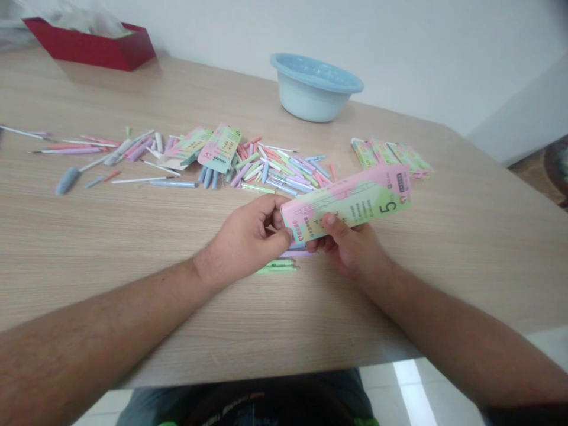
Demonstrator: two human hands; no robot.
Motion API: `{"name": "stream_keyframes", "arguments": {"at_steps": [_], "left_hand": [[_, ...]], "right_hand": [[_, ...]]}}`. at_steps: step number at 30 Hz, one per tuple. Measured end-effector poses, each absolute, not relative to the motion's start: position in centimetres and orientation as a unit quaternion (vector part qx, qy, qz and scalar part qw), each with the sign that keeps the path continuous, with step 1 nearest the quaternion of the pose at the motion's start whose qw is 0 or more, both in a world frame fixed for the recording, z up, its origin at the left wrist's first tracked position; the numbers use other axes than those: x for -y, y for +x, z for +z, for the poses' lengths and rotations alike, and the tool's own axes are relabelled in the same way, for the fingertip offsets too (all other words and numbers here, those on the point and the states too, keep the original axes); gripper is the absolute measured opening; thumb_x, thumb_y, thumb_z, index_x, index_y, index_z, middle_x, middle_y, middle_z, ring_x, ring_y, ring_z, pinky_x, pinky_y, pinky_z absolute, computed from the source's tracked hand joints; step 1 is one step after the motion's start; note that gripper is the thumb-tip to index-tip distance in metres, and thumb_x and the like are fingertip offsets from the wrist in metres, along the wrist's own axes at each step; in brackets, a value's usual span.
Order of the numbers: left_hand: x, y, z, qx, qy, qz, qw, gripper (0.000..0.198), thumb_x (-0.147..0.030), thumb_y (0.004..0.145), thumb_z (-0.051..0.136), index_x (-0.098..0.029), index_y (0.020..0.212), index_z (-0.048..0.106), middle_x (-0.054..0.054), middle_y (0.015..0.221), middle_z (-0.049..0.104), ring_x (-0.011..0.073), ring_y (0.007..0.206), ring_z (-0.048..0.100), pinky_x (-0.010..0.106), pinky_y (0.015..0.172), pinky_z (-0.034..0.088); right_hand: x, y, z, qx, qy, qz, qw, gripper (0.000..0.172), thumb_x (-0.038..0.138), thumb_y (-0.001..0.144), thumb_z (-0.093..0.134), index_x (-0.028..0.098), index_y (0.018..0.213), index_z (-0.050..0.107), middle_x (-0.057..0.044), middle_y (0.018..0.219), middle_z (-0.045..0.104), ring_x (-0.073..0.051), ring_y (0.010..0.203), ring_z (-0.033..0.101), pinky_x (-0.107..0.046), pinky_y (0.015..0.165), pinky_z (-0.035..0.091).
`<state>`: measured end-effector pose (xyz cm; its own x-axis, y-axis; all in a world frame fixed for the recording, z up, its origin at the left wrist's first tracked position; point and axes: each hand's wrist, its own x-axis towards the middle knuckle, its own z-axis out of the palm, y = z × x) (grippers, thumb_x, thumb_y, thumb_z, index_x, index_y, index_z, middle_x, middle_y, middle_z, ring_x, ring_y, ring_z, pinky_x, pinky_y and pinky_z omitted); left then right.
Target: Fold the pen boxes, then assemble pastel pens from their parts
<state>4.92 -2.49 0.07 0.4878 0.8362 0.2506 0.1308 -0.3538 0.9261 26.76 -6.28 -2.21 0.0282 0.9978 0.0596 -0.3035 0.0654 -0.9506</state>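
Observation:
Both of my hands are on a flat pink-and-green pen box [355, 198] printed with a large 5, tilted up to the right. My left hand [248, 234] pinches its left end between thumb and fingers. My right hand [355, 245] grips its lower edge, thumb on the printed face and fingers behind. Below the box, partly hidden by my hands, lie a few pens, among them green pens [277, 266] and a purple pen [297, 252]. Beyond my hands spreads a pile of pastel pen parts [284, 168].
Flat printed boxes [220, 148] lie at the pile's left. More loose pens and white refills [142, 179] are scattered further left. A row of packed boxes [388, 155] sits at right. A blue basin [313, 89] and a red tray [95, 50] holding clear plastic stand at the back.

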Motion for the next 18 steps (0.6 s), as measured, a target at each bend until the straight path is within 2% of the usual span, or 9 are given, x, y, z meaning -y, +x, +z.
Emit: {"name": "stream_keyframes", "arguments": {"at_steps": [8, 14, 18], "left_hand": [[2.37, 4.89, 0.39, -0.366, 0.738, 0.353, 0.443, 0.034, -0.017, 0.082, 0.069, -0.018, 0.115, 0.077, 0.003, 0.099, 0.081, 0.023, 0.088, 0.075, 0.034, 0.076, 0.056], [2.39, 4.94, 0.7, -0.368, 0.745, 0.357, 0.426, 0.024, -0.015, 0.084, 0.068, -0.02, 0.105, 0.078, 0.002, 0.098, 0.082, 0.023, 0.09, 0.076, 0.033, 0.078, 0.059], [2.6, 4.76, 0.99, -0.378, 0.763, 0.342, 0.397, 0.02, -0.014, 0.085, 0.065, -0.02, 0.098, 0.078, 0.002, 0.092, 0.08, 0.0265, 0.097, 0.077, 0.036, 0.086, 0.06]], "right_hand": [[6.64, 26.67, -2.1, 0.43, -0.413, 0.548, 0.587, 0.046, 0.058, 0.08, 0.102, 0.02, 0.096, 0.081, -0.003, 0.081, 0.083, -0.016, 0.057, 0.073, -0.027, 0.051, 0.065], [6.44, 26.55, -2.02, 0.423, -0.42, 0.545, 0.59, 0.051, 0.06, 0.077, 0.102, 0.022, 0.099, 0.078, -0.002, 0.082, 0.082, -0.015, 0.055, 0.069, -0.027, 0.048, 0.062], [6.41, 26.46, -1.72, 0.44, -0.412, 0.542, 0.585, 0.053, 0.066, 0.08, 0.097, 0.022, 0.103, 0.076, -0.002, 0.082, 0.081, -0.015, 0.054, 0.068, -0.027, 0.048, 0.062]]}}
